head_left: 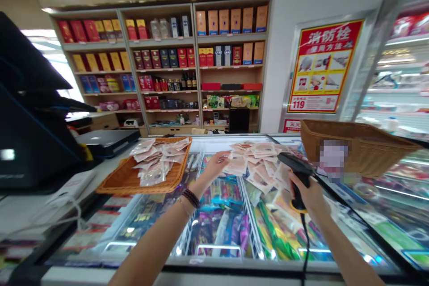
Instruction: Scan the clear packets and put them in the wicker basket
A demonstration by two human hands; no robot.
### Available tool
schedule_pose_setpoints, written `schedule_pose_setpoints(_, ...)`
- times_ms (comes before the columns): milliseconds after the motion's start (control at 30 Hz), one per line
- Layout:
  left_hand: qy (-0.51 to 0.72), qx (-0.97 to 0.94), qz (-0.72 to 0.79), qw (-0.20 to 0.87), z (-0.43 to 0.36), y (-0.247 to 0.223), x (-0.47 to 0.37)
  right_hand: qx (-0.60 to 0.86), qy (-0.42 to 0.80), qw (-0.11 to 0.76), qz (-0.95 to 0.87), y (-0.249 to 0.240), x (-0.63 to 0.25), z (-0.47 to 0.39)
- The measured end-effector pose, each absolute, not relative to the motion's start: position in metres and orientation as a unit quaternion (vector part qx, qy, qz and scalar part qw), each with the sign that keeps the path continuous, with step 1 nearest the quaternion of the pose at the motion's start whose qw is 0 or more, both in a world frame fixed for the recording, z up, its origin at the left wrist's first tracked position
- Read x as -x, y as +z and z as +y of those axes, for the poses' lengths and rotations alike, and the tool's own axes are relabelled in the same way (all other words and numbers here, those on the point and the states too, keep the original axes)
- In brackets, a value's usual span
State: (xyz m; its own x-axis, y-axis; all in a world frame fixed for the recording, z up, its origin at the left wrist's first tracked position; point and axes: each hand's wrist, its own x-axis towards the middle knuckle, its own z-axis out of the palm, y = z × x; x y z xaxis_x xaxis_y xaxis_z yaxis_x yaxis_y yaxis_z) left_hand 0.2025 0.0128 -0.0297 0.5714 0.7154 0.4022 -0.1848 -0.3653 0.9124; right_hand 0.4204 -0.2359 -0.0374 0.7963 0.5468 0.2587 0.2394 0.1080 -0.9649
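My right hand [311, 194] is wrapped round the handle of a black barcode scanner [295, 165], whose cable hangs down in front of the freezer. With its fingers pinched on the edge of a flat clear packet [236, 163], my left hand [217, 163] reaches over the glass top. Beaded bracelets circle the left wrist. Many similar packets [263, 174] lie in a loose pile on the glass, beside and beyond the scanner. More packets [156, 174] are heaped in a shallow orange wicker tray [134, 186] to the left. What the packets contain is too blurred to make out.
Under the glass, the chest freezer [214, 262] holds colourful ice-cream wrappers in wire baskets. A brown wicker basket [372, 154] stands at the right. Left are a black checkout machine [30, 134], a flat dark device [103, 140] and white cables [75, 208]. Stocked shelves [164, 67] line the back wall.
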Motion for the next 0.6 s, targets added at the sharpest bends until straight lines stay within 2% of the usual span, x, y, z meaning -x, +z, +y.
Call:
schedule_pose_setpoints(167, 0.479, -0.71, 0.307, 0.415, 0.052, -0.022, -0.102, 0.62, 0.142, 0.688, -0.35, -0.025, -0.39, -0.205)
schedule_pose_setpoints(267, 0.462, -0.724, 0.404, 0.315, 0.077, -0.017, -0.047, 0.593, 0.152, 0.685, -0.396, -0.017, -0.367, -0.183)
schedule_pose_setpoints(367, 0.395, -0.716, 0.545, 0.185, 0.097, -0.018, 0.003, 0.552, 0.184, 0.688, -0.434, -0.015, -0.343, -0.161)
schedule_pose_setpoints(467, 0.272, -0.704, 0.651, 0.083, 0.109, -0.026, 0.043, 0.547, 0.214, 0.667, -0.458, -0.023, -0.321, -0.142)
schedule_pose_setpoints(600, 0.197, -0.7, 0.684, 0.06, 0.113, -0.036, 0.063, 0.552, 0.246, 0.648, -0.463, -0.043, -0.302, -0.127)
